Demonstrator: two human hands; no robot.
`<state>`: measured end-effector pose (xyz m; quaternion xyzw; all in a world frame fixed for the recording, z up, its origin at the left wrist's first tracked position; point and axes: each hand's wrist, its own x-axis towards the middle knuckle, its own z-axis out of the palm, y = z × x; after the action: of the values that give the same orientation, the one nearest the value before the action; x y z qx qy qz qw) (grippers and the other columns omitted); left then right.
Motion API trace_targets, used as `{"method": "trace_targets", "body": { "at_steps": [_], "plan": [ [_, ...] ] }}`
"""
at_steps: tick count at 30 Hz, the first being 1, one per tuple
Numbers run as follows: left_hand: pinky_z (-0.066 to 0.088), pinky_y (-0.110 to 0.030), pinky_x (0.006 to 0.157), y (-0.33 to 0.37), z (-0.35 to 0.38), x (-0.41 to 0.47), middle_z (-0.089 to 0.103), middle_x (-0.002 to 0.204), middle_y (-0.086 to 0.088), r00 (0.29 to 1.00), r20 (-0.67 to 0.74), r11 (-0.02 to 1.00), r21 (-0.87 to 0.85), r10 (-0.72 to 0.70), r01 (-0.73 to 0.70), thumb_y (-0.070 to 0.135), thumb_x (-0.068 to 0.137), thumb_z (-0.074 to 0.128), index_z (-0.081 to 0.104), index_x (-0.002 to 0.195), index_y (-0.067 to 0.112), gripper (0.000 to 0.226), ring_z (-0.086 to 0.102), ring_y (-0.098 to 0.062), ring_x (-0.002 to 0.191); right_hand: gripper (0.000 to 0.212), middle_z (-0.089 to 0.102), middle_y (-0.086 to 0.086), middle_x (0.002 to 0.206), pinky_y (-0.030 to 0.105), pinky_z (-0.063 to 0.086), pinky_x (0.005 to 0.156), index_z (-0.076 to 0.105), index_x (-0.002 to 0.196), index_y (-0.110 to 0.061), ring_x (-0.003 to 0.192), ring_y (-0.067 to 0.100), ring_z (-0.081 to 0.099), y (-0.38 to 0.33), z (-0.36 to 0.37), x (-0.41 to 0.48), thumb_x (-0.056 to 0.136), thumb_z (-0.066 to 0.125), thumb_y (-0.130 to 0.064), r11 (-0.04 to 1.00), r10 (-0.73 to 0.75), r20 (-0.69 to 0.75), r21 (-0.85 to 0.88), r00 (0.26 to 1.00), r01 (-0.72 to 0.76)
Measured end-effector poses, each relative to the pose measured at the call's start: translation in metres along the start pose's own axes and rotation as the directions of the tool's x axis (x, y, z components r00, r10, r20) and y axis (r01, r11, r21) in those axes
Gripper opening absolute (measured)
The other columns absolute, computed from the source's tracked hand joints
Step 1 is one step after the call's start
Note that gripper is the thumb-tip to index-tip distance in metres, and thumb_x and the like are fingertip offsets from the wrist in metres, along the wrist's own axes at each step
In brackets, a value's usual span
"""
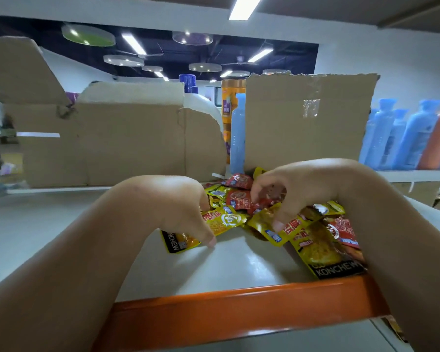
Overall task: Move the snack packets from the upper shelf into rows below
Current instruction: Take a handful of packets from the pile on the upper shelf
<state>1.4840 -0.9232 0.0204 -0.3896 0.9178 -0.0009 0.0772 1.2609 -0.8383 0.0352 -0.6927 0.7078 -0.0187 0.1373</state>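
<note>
Packets: snack packets (229, 219), yellow + red, in a loose heap on the upper shelf (239, 265), centre-right of frame. None in rows yet; lower shelf not in view.
L hand: left hand (173, 204), lower centre-left, fingers curled down on the heap's left edge. A yellow packet (179, 242) pokes out under the palm. Grip: can't tell if it's clamped or just covered, since the fingertips are hidden.
R hand: right hand (305, 189), centre-right. Grip closed round a crumpled red packet (258, 204), thumb pressing a yellow one below.
Why both in: prob. raking the heap from 2 sides so a bunch comes off in one go.
Shelf lip: orange front edge (239, 306), bottom of frame. Arms reach over it, so packets likely need lifting over it, not sliding.
Behind: cardboard boxes (127, 141) close off the back, so the heap can't slide away. Blue bottles (404, 138) at far right, well apart.
Stage: early, by my read.
Risk: slick foil, so a loose handful may shed pkts.
</note>
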Motion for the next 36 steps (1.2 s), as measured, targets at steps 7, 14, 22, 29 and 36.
{"method": "trace_targets", "body": {
  "at_steps": [7, 14, 22, 29, 36],
  "plan": [
    [0.055, -0.038, 0.099, -0.004, 0.002, 0.006, 0.068, 0.127, 0.008, 1.000, -0.018, 0.999, 0.039, 0.012, -0.012, 0.071, 0.075, 0.075, 0.064, 0.136, 0.030, 0.074, 0.064, -0.018, 0.115, 0.062, 0.062, -0.026, 0.113, 0.019, 0.045, 0.082, 0.063, 0.114, -0.055, 0.097, -0.016, 0.058, 0.001, -0.004, -0.011, 0.062, 0.095, -0.039, 0.999, 0.029, 0.090, -0.047, 0.996, -0.024],
    [0.055, -0.040, 0.099, -0.006, 0.004, 0.009, 0.071, 0.126, 0.003, 1.000, -0.020, 0.998, 0.063, 0.002, 0.000, 0.070, 0.077, 0.072, 0.068, 0.130, 0.025, 0.069, 0.066, -0.020, 0.113, 0.066, 0.067, -0.021, 0.110, 0.031, 0.051, 0.092, 0.064, 0.128, -0.044, 0.101, 0.005, 0.063, 0.003, 0.000, 0.000, 0.067, 0.087, -0.053, 0.986, 0.079, -0.133, -0.135, 0.988, -0.097],
    [0.053, -0.033, 0.098, -0.006, 0.002, 0.005, 0.062, 0.128, 0.016, 0.989, -0.134, 0.996, -0.051, 0.070, -0.077, 0.055, 0.080, 0.077, 0.051, 0.144, 0.045, 0.070, 0.060, -0.015, 0.113, 0.057, 0.067, -0.019, 0.115, 0.027, 0.050, 0.086, 0.066, 0.128, -0.038, 0.095, 0.002, 0.061, 0.008, 0.001, 0.008, 0.075, 0.085, -0.033, 0.985, 0.029, -0.139, -0.167, 0.990, -0.053],
    [0.052, -0.027, 0.085, -0.010, 0.001, 0.008, 0.061, 0.115, 0.021, 0.967, -0.233, 0.975, -0.169, 0.103, -0.145, 0.047, 0.081, 0.078, 0.058, 0.131, 0.048, 0.054, 0.060, -0.001, 0.096, 0.056, 0.068, -0.012, 0.115, 0.015, 0.045, 0.069, 0.066, 0.127, -0.031, 0.083, -0.005, 0.061, 0.024, 0.000, 0.013, 0.077, 0.087, -0.019, 0.999, 0.043, -0.032, 0.019, 0.999, -0.043],
    [0.049, -0.026, 0.074, -0.003, -0.001, 0.007, 0.060, 0.108, 0.021, 0.953, -0.286, 0.978, -0.148, 0.101, -0.149, 0.044, 0.079, 0.079, 0.063, 0.120, 0.050, 0.044, 0.057, 0.005, 0.087, 0.045, 0.071, 0.000, 0.106, 0.029, 0.052, 0.068, 0.064, 0.101, -0.037, 0.091, 0.026, 0.069, 0.021, -0.008, 0.012, 0.067, 0.093, -0.029, 0.996, 0.074, -0.176, 0.065, 0.982, -0.064]
  ]
}}
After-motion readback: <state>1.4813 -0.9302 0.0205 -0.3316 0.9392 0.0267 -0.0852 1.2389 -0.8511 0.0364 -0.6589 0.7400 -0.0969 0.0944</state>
